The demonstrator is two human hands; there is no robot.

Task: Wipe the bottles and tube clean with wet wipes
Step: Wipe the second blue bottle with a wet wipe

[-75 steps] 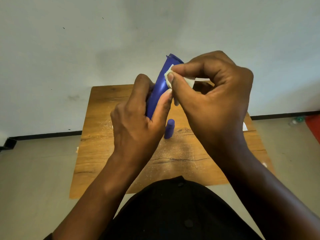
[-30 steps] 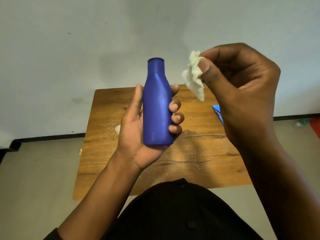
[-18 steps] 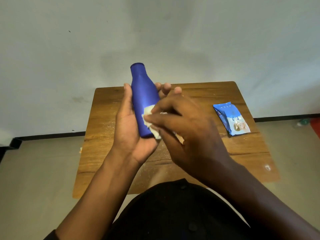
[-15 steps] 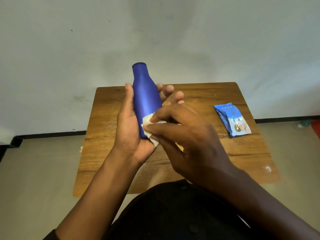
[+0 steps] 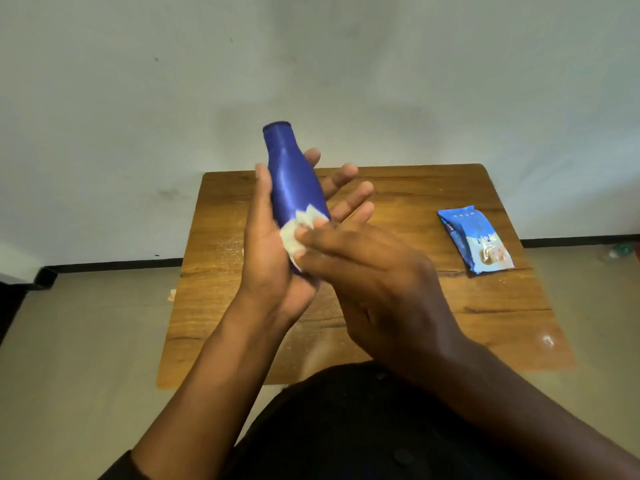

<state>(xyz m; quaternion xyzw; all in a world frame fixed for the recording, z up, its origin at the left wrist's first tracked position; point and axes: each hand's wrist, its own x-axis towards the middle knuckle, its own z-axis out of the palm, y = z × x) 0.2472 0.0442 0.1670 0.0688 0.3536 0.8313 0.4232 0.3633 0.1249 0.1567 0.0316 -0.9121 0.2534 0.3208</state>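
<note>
Two hands work above a wooden tabletop (image 5: pixel 398 306): the left hand (image 5: pixel 273 258) cradles a blue bottle (image 5: pixel 294 181) in its palm, neck tilted up and away, fingers (image 5: pixel 341 174) extended loosely behind it. The right hand (image 5: pixel 367 265) presses a crumpled white wet wipe (image 5: pixel 298 232) against the bottle's lower body with straight fingers. A blue wet-wipes pack (image 5: pixel 474 239) lies flat on the tabletop's right side, well apart.

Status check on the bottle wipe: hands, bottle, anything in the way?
Left hand cradles blue bottle, fingers straight. Right hand presses white wipe on bottle's lower body. Wipes pack lies on table, apart. Nothing blocking.
</note>
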